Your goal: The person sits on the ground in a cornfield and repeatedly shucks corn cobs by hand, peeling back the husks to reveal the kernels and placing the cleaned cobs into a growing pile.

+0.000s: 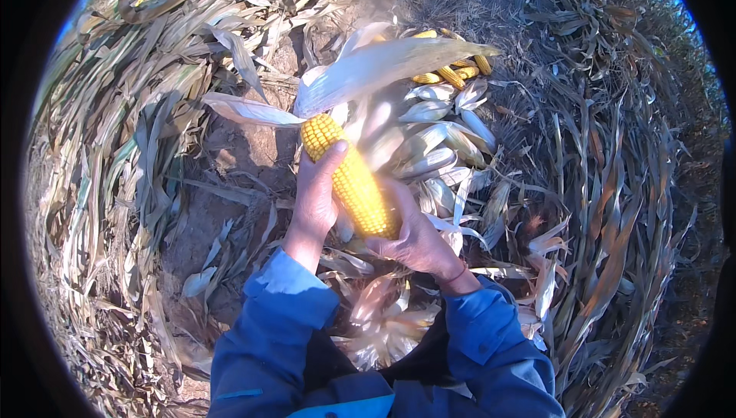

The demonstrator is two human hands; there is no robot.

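Observation:
A bare yellow ear of corn (355, 185) slants across the middle of the head view. Near its upper end, my left hand (317, 188) grips it, thumb lying over the kernels. Around the lower end curl the fingers of my right hand (411, 234), partly hidden behind the cob. Pale peeled husk leaves (374, 79) spread out beyond the upper end; whether they are still joined to the ear I cannot tell. Just past my right hand lies a heap of ears in their husks (437, 148).
Several husked yellow ears (451, 73) are piled on the soil beyond the heap. Dry corn stalks lie in thick rows at left (115, 159) and right (604, 217). Loose husks (382, 326) cover the ground between my legs. Bare soil (201, 251) shows left of my hands.

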